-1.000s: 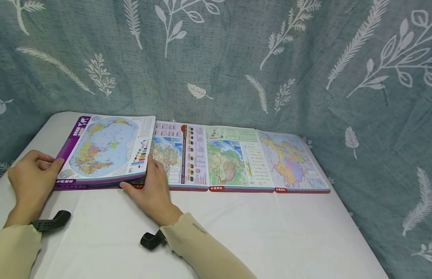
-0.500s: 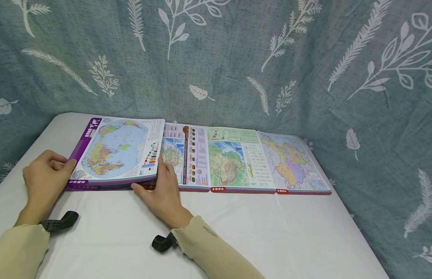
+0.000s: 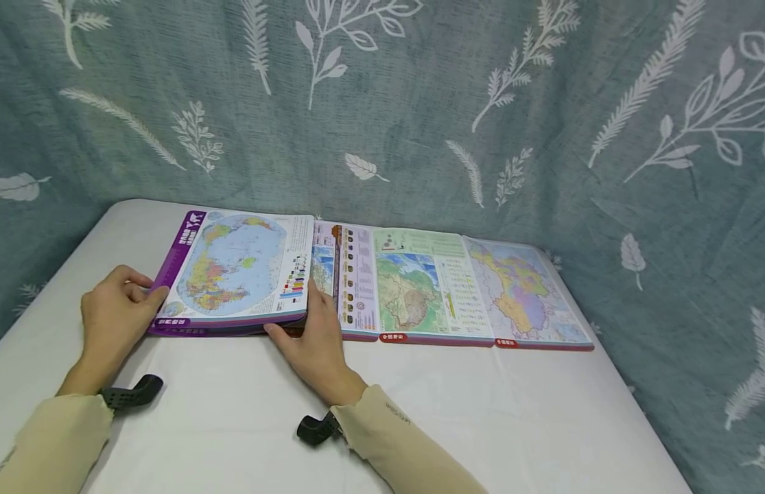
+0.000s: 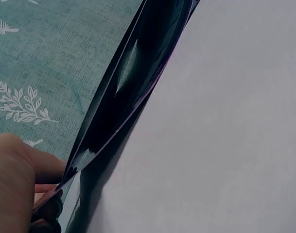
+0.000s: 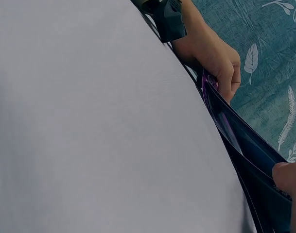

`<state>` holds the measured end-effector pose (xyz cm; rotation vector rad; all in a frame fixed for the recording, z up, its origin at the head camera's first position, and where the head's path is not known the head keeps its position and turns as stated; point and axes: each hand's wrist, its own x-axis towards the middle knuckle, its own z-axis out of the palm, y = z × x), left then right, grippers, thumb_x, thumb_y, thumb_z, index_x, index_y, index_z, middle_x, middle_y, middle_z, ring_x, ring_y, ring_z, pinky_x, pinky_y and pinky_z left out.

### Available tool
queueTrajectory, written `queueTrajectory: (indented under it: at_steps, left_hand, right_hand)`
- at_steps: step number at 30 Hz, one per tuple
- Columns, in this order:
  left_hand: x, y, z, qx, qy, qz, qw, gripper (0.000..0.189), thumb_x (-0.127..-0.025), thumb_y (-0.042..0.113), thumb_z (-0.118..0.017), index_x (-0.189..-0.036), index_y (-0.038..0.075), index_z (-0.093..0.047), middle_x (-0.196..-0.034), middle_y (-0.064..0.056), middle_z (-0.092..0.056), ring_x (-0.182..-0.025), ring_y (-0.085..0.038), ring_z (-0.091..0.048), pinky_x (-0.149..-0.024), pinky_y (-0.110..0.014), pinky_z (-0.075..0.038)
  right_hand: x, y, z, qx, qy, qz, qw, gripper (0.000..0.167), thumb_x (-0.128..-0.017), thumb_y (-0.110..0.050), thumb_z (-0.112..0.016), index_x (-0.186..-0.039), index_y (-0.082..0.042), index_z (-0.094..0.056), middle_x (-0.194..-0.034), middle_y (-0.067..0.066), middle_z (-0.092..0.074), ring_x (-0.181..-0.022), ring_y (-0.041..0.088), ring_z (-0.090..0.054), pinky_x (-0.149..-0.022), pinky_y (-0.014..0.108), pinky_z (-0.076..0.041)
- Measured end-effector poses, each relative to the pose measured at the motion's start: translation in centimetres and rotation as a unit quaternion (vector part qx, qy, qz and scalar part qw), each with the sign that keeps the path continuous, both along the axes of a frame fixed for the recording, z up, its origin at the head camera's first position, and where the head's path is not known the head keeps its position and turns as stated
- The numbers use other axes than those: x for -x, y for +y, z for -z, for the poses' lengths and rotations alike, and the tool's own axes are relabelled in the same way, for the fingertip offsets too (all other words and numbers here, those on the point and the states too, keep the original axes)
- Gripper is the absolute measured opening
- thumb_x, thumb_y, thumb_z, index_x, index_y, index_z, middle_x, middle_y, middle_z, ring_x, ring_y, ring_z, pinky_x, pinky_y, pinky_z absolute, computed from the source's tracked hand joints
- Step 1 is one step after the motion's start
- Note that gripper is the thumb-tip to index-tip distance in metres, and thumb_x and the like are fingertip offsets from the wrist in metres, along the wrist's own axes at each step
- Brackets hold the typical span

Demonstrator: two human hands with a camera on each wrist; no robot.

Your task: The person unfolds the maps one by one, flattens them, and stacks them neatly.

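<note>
One glossy round-cornered map (image 3: 235, 264), left hand (image 3: 118, 312) pinching

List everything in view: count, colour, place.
World map: one; blue and white with a purple border; left part of the table, overlapping the next panel.
Map panels: three showing; lilac, green and pale blue; in a row to the right of the world map, lilac one partly covered.
Table: one; white; under the maps.
Curtain: backdrop, count unclear; teal with white leaves; behind the table.
Wrist devices: two; black; one by each cuff.
Sleeves: two; beige; one per arm.
Left hand: one; pinching the world map's left edge.
Right hand: one; gripping its near right corner.
</note>
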<state>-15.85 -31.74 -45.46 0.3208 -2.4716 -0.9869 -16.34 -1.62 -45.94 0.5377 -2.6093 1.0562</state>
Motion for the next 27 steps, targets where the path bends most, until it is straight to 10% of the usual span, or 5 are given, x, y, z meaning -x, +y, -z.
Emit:
queueTrajectory:
  at_steps: [27]
  left_hand:
    - [-0.3,3.2,0.0,0.022,0.010,0.072,0.9971,0.028,-0.093,0.016,-0.078,-0.108,-0.002,-0.063,-0.061,-0.001,-0.054,-0.059,-0.018,-0.045,-0.064,-0.032,-0.032]
  right_hand:
    - [-0.4,4.7,-0.3,0.014,0.012,0.009,0.9998,0.092,-0.087,-0.028,-0.084,-0.159,0.004,-0.037,-0.146,0.021,-0.056,-0.135,0.032,-0.053,-0.111,0.048,-0.047]
